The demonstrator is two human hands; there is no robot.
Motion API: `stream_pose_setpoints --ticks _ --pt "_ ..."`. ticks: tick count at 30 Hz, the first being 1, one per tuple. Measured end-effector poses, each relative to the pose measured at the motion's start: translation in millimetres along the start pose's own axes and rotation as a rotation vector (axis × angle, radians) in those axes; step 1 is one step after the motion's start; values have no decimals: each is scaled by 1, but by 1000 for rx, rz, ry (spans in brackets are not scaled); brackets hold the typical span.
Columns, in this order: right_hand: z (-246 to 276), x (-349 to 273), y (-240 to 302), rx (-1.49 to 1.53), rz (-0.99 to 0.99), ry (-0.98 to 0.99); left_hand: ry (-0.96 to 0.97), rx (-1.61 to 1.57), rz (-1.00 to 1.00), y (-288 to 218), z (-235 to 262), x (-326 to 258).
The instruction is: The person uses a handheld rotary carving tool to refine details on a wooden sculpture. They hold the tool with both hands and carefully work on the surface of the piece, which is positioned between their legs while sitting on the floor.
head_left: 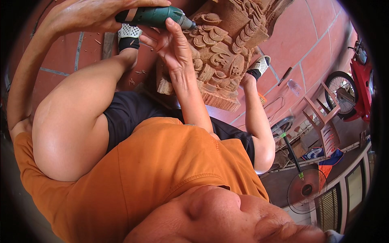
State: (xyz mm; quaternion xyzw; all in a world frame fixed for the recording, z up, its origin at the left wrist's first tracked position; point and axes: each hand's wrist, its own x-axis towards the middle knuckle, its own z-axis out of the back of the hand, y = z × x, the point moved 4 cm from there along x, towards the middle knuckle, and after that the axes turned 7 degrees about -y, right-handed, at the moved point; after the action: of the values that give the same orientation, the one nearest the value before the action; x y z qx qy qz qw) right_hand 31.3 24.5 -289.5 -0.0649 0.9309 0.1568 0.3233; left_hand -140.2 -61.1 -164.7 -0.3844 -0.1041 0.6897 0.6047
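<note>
A green rotary tool (152, 17) lies across the top of the view, its grey nose against the carved wood. My left hand (91, 14) is closed round the rear of its body, fingers reaching over the top edge. My right hand (172, 50) holds the tool's front end, the thumb laid over it and other fingers loosely spread below. The brown wood carving (221, 52), covered in raised scales and curls, stands on the floor between my legs. The tool's very tip is too small to make out against the wood.
Wood chips (140, 72) are scattered on the red tiled floor (293, 34). A blade-like hand tool (285, 76) lies right of the carving. Farther right are a plastic chair (324, 117), a red motorbike (360, 83) and a standing fan (306, 189). My feet flank the carving.
</note>
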Motion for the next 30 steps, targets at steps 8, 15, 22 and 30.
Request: stream_pose_setpoints --ticks 8,15,22,30 --pt "5 -1 4 13 32 -29 -10 13 -18 -1 2 11" --pt "-3 0 -2 17 -15 5 0 35 62 -6 4 -4" --pt "-6 -2 -1 26 -17 23 -37 23 27 -25 21 -9" --pt "-1 -2 -2 41 -27 11 12 -31 58 -7 6 -1"
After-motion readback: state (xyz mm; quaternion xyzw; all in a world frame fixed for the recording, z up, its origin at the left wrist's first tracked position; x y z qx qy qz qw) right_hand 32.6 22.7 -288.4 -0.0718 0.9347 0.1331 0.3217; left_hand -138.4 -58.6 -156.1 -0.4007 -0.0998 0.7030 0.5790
